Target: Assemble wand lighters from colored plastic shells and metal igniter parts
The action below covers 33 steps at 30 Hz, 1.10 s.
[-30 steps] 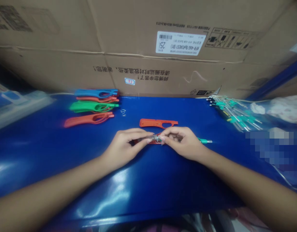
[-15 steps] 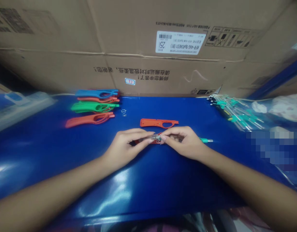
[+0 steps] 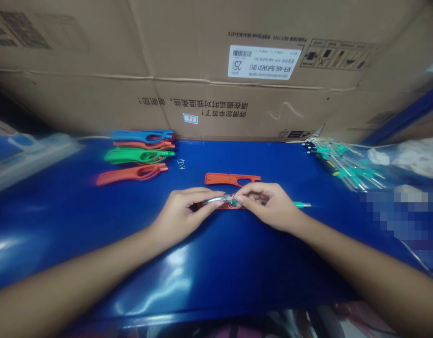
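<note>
My left hand (image 3: 181, 213) is closed, thumb and fingers pinching a clear fuel tank (image 3: 216, 199) of a gas lighter. At the tank's right end, my right hand (image 3: 271, 206) pinches a small green part (image 3: 235, 202) with thin white wire near it; the fingers hide most of it. Beneath both hands lies a red lighter shell half (image 3: 223, 207), largely covered. Just beyond them rests an orange lighter shell half (image 3: 218, 179) with its inner side up. Past my right hand sticks out a green piece with a metal tip (image 3: 301, 205).
Blue (image 3: 142, 136), green (image 3: 125, 155) and orange (image 3: 128, 175) lighter shells are stacked at the left, with tiny metal bits (image 3: 181, 164) beside them. Several green-and-metal lighter rods (image 3: 346, 164) lie in a heap at the right. A cardboard box (image 3: 96, 103) walls off the back.
The tank between my hands has tilted slightly, and more of its clear body shows. My right fingers have shifted a little at its right end. The other things have stayed put.
</note>
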Each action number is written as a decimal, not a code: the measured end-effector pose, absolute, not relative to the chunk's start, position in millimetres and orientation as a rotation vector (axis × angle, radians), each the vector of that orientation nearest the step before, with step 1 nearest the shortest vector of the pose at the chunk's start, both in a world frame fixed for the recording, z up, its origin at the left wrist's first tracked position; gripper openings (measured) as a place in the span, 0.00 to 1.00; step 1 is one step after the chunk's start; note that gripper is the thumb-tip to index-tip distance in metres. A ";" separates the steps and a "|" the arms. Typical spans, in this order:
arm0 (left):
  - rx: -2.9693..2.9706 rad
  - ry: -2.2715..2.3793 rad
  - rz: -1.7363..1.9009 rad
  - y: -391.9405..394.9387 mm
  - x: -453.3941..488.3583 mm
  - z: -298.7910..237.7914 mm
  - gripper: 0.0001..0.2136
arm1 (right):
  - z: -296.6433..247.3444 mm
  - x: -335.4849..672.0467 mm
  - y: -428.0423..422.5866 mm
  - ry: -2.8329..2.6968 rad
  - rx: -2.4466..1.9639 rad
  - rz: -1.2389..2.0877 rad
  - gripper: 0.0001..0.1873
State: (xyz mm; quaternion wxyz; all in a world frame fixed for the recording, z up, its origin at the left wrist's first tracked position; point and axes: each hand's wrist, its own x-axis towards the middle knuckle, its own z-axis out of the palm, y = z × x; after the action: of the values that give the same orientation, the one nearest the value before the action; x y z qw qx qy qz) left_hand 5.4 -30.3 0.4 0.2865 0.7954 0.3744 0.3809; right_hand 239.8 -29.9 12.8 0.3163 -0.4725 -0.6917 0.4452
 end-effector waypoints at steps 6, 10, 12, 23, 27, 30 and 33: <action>2.102 0.998 0.998 -30.1 6.4 1.4 0.08 | 12.9 238.0 -31.2 -1.835 -1.243 1.160 0.12; 2.088 1.002 0.986 -30.9 6.8 0.9 0.09 | 12.2 238.3 -30.8 -1.871 -1.242 1.121 0.13; 2.109 1.000 0.992 -30.5 6.7 0.9 0.09 | 11.9 239.6 -30.6 -1.899 -1.237 1.076 0.13; 2.410 0.927 0.851 -20.9 -1.9 9.3 0.09 | 22.6 254.7 -27.5 -2.250 -0.982 0.327 0.08; 2.448 0.931 0.769 -18.5 -4.7 12.6 0.08 | 22.6 258.3 -25.8 -2.429 -0.932 0.264 0.11; 2.480 0.930 0.716 -16.7 -6.5 14.5 0.08 | 24.1 259.5 -25.2 -2.556 -0.925 0.251 0.14; 2.519 0.933 0.698 -16.1 -7.7 16.5 0.09 | 26.1 260.0 -25.4 -2.650 -0.912 0.239 0.17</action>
State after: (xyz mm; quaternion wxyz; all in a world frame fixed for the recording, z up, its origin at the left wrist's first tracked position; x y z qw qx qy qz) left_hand -7.7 -16.1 16.5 0.1819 0.8925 0.3306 0.2473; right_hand 260.0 -25.4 26.1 0.1637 -0.3198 -0.9295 0.0838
